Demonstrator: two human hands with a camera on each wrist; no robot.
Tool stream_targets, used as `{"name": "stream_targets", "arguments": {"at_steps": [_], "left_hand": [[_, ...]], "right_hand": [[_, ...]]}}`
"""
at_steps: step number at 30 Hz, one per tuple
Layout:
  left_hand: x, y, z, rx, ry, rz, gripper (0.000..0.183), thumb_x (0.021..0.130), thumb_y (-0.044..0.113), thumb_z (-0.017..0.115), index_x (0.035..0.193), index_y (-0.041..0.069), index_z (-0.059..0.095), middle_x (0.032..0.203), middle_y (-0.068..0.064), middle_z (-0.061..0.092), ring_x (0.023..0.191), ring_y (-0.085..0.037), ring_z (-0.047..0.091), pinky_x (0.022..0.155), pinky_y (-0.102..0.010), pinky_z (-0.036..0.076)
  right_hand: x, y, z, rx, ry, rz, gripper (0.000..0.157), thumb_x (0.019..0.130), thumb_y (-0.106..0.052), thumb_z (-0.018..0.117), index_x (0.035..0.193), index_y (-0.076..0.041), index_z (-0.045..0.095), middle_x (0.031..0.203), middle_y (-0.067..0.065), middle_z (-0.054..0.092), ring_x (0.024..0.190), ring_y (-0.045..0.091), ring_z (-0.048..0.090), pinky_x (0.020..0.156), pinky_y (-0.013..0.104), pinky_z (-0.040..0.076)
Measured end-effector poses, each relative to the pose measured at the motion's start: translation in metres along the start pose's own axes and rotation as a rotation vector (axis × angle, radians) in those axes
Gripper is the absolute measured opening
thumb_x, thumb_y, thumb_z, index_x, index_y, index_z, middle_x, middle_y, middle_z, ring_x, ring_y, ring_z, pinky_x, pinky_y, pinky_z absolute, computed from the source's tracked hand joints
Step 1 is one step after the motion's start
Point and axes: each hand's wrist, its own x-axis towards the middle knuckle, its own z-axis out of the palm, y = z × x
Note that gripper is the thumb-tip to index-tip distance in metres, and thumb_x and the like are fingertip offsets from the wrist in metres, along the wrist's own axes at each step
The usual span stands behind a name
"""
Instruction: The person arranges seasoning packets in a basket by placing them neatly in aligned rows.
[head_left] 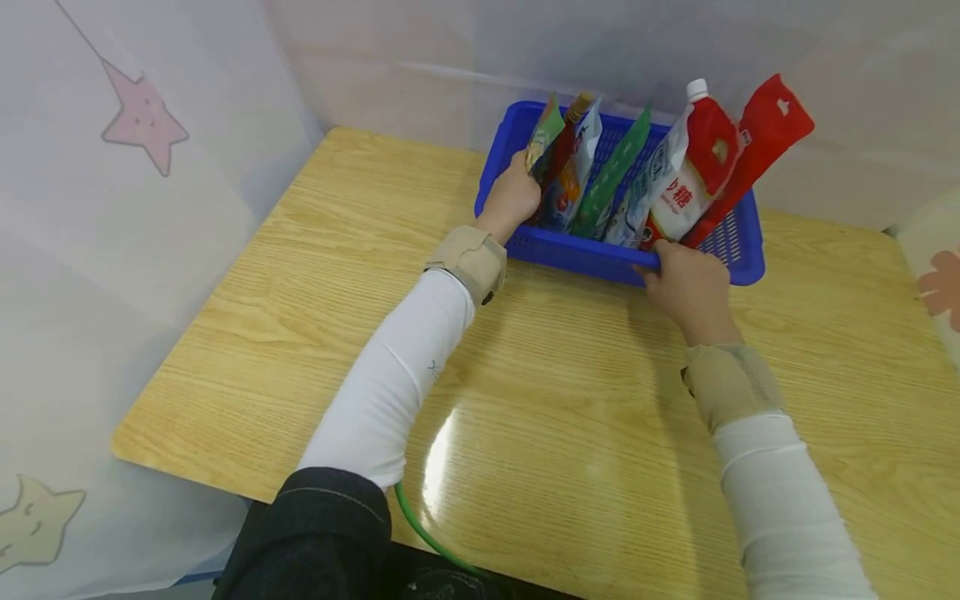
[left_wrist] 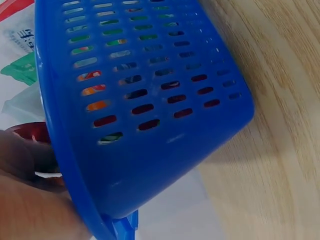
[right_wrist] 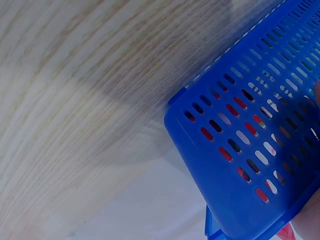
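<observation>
A blue perforated plastic basket [head_left: 577, 257] stands at the table's back edge with several packages upright in it. At its left end, my left hand [head_left: 512, 198] reaches over the front rim and pinches a green and yellow packet [head_left: 546, 135]. Close beside that packet leans a dark reddish-brown bottle [head_left: 561, 148] with a gold cap. My right hand [head_left: 692, 287] grips the front rim near the right end, thumb outside and fingers partly hidden inside. Right behind it lean a red and white pouch [head_left: 678, 200] with a white cap and a long red packet [head_left: 765, 133].
Between the hands, the basket also holds a blue and orange pouch [head_left: 568, 187], a green packet [head_left: 611, 183] and a white and blue pouch [head_left: 651, 187]. A pale curtain wall rises behind the wooden table [head_left: 315, 275]. A green cable [head_left: 420, 533] hangs at the front edge.
</observation>
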Motion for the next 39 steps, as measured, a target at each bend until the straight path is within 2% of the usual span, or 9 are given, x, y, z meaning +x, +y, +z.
{"name": "stream_targets", "arguments": {"at_steps": [6,10,12,14,18,21,29,33,39], "left_hand": [[-0.002,0.004,-0.002,0.061,-0.087,-0.085,0.053,0.1,0.019,0.028,0.151,0.016,0.015,0.144,-0.008,0.047,0.123,-0.02,0.053,0.099,-0.032,0.043],[-0.002,0.007,-0.001,0.15,-0.124,-0.151,0.055,0.101,0.023,0.028,0.151,0.017,0.006,0.145,-0.007,0.047,0.126,-0.021,0.052,0.102,-0.035,0.041],[-0.002,0.007,0.0,0.181,-0.126,-0.163,0.055,0.101,0.023,0.027,0.152,0.019,0.004,0.147,-0.007,0.046,0.128,-0.021,0.05,0.104,-0.037,0.04],[-0.002,0.007,0.002,0.205,-0.106,-0.156,0.055,0.102,0.023,0.028,0.152,0.02,0.007,0.147,-0.006,0.046,0.129,-0.021,0.05,0.105,-0.038,0.04],[-0.002,0.005,0.007,0.25,-0.015,-0.114,0.048,0.101,0.021,0.033,0.148,0.021,0.023,0.142,-0.006,0.052,0.125,-0.021,0.054,0.1,-0.04,0.045],[-0.002,0.004,0.009,0.276,0.036,-0.089,0.046,0.101,0.02,0.035,0.146,0.02,0.029,0.139,-0.005,0.055,0.122,-0.021,0.057,0.097,-0.04,0.048],[-0.003,-0.001,0.021,0.392,0.077,-0.051,0.049,0.101,0.02,0.037,0.148,0.019,0.026,0.129,-0.006,0.063,0.112,-0.022,0.063,0.094,-0.039,0.05],[-0.005,0.001,0.025,0.435,0.095,-0.066,0.049,0.099,0.023,0.04,0.147,0.017,0.03,0.127,-0.006,0.064,0.11,-0.021,0.064,0.093,-0.037,0.051],[-0.007,0.007,0.025,0.471,0.076,-0.092,0.051,0.1,0.025,0.039,0.149,0.017,0.028,0.129,-0.005,0.063,0.111,-0.019,0.064,0.093,-0.034,0.051]], "right_hand": [[-0.001,-0.001,0.0,0.001,0.016,-0.009,0.026,0.089,-0.023,0.066,0.085,0.001,0.057,0.067,0.019,0.061,0.057,0.033,0.053,0.05,0.041,0.039],[-0.003,-0.002,0.0,0.005,0.024,-0.017,0.026,0.088,-0.022,0.066,0.084,0.001,0.056,0.067,0.018,0.06,0.056,0.032,0.052,0.049,0.04,0.038],[-0.003,-0.003,0.0,0.003,0.025,-0.017,0.026,0.088,-0.022,0.066,0.084,0.001,0.056,0.066,0.018,0.06,0.056,0.032,0.051,0.049,0.04,0.038],[-0.003,-0.003,-0.001,-0.002,0.026,-0.015,0.026,0.089,-0.022,0.066,0.083,0.001,0.056,0.066,0.018,0.06,0.056,0.032,0.051,0.048,0.04,0.037],[-0.004,-0.003,-0.002,-0.007,0.019,-0.01,0.026,0.089,-0.023,0.065,0.084,0.001,0.056,0.067,0.018,0.06,0.057,0.032,0.051,0.049,0.04,0.038],[-0.004,-0.004,-0.003,-0.005,0.009,-0.004,0.026,0.09,-0.023,0.064,0.086,0.002,0.056,0.069,0.019,0.06,0.059,0.032,0.051,0.051,0.041,0.039],[-0.006,-0.003,-0.004,0.002,0.008,0.002,0.025,0.09,-0.022,0.063,0.089,0.002,0.057,0.071,0.02,0.062,0.059,0.034,0.052,0.051,0.042,0.04],[-0.007,0.0,-0.004,-0.01,0.01,0.003,0.025,0.09,-0.023,0.064,0.087,0.001,0.057,0.071,0.02,0.063,0.059,0.035,0.054,0.05,0.044,0.04],[-0.009,0.004,-0.005,-0.012,0.016,0.005,0.025,0.089,-0.023,0.064,0.084,0.0,0.057,0.068,0.019,0.061,0.058,0.035,0.053,0.05,0.043,0.039]]}}
